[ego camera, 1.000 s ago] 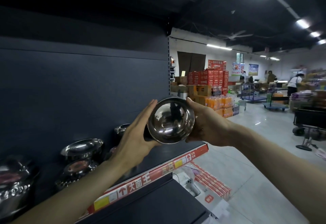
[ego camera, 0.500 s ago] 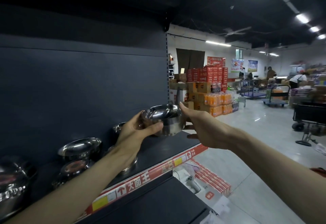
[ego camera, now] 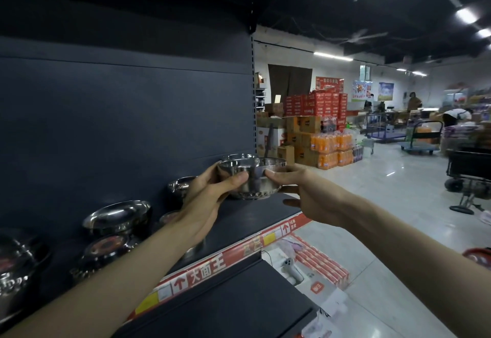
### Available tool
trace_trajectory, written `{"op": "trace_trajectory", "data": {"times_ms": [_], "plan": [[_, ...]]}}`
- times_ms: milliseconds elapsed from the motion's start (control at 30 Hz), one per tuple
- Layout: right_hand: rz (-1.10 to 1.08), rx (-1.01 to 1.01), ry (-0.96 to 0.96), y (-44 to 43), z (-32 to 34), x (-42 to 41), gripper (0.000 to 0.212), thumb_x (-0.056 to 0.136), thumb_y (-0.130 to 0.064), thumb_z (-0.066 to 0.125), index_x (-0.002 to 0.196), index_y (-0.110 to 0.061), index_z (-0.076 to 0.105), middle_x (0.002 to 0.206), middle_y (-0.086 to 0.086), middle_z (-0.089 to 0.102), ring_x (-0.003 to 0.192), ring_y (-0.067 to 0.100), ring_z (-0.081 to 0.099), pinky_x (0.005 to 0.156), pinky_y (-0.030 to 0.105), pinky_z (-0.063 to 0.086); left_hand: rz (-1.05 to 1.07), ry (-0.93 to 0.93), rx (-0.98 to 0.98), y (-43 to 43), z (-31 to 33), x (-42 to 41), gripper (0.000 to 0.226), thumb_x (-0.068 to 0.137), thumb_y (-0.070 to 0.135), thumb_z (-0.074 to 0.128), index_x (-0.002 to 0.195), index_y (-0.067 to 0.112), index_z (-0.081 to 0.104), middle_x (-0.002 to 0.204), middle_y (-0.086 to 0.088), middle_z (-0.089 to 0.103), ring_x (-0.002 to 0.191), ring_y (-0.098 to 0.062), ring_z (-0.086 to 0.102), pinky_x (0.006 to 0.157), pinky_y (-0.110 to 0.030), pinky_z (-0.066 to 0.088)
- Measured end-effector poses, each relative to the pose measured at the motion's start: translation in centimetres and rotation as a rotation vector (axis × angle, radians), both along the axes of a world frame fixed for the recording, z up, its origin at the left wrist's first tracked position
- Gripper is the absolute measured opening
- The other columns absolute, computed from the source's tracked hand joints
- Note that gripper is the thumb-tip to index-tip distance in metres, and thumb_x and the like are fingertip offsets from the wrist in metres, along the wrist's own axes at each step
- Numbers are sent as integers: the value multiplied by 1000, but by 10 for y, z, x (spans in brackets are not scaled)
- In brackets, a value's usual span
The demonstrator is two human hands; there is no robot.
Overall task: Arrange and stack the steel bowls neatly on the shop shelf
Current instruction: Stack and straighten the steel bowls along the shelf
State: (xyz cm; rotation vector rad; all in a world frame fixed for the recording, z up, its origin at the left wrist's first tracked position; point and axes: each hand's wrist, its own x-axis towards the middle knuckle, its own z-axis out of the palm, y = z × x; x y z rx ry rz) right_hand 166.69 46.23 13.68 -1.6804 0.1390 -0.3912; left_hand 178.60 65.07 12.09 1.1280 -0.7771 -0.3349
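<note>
A dark shelf (ego camera: 247,220) with a red price strip (ego camera: 212,266) is seen in a dim shop with a pale tiled floor (ego camera: 385,204). Steel bowls (ego camera: 117,216) at far left are cut off and blurred. A steel bowl (ego camera: 251,176) is held upright at the shelf's right end, clasped by the left hand (ego camera: 210,191) and right hand (ego camera: 305,191); another bowl (ego camera: 237,156) is partly hidden behind it. Stacked cartons (ego camera: 313,125) are noted beyond.

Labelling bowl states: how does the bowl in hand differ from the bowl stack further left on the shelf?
The held bowl is a single bowl, gripped by the left hand and right hand; the bowl stack is untouched. The held bowl sits level; the stack's top bowl tilts. Both are shiny steel.
</note>
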Motion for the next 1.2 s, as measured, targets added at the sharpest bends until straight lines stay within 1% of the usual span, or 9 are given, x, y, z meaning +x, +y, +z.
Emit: {"op": "trace_trajectory", "data": {"times_ms": [133,333,467,667,833,967,1033,1100,1200], "plan": [[-15,26,-47,-10,-6,11,68,74,-46,89,129,-10,70,130,12,72,128,28,61,104,42,43,13,-15,14,-13,-4,14,39,71,18,87,109,12,77,113,-7,81,111,-19,75,101,-28,52],[-64,100,-130,-28,-3,45,52,87,-18,85,130,-4,61,110,3,79,109,22,73,112,42,47,28,12,-19,-39,-8,45,46,69,15,87,112,8,73,107,-4,80,103,-18,76,93,-26,54],[-59,56,-149,-42,4,70,29,91,-9,80,117,-8,67,97,-2,82,91,9,77,90,25,57,83,-1,-48,-58,-2,78,67,65,14,91,128,4,70,119,-7,80,113,-23,76,99,-30,55],[-72,52,-160,-64,16,125,22,92,-8,79,113,-7,73,119,9,80,107,17,73,100,33,51,175,-83,-32,-79,17,133,97,53,27,101,140,6,63,129,-12,76,121,-27,73,109,-37,55],[-77,19,-211,-82,23,175,30,88,-1,80,117,-2,73,116,10,81,116,27,74,114,46,51,247,-220,78,-90,23,170,70,62,36,98,121,8,73,116,-6,80,118,-31,74,114,-47,53],[-93,21,-228,-94,19,202,41,91,6,75,130,0,64,122,12,77,112,24,75,106,38,57,325,-280,116,-102,18,197,49,74,27,96,117,14,77,115,-5,82,115,-24,76,113,-46,54],[-95,-5,-232,-98,16,213,47,92,6,74,137,-2,60,127,9,74,112,20,72,91,29,60,373,-299,125,-109,16,210,45,79,19,95,120,17,77,114,0,82,112,-18,77,109,-39,57],[-106,-29,-239,-104,13,224,45,93,5,74,133,-8,59,123,5,72,107,15,71,78,21,59,399,-312,130,-117,12,220,46,80,17,94,122,20,77,114,4,82,112,-14,77,105,-34,57],[-130,-63,-242,-114,6,236,38,94,3,74,121,-19,60,119,4,72,106,15,72,78,21,59,409,-307,153,-130,6,231,42,82,14,92,122,19,77,113,4,82,110,-11,76,95,-22,57]]}}
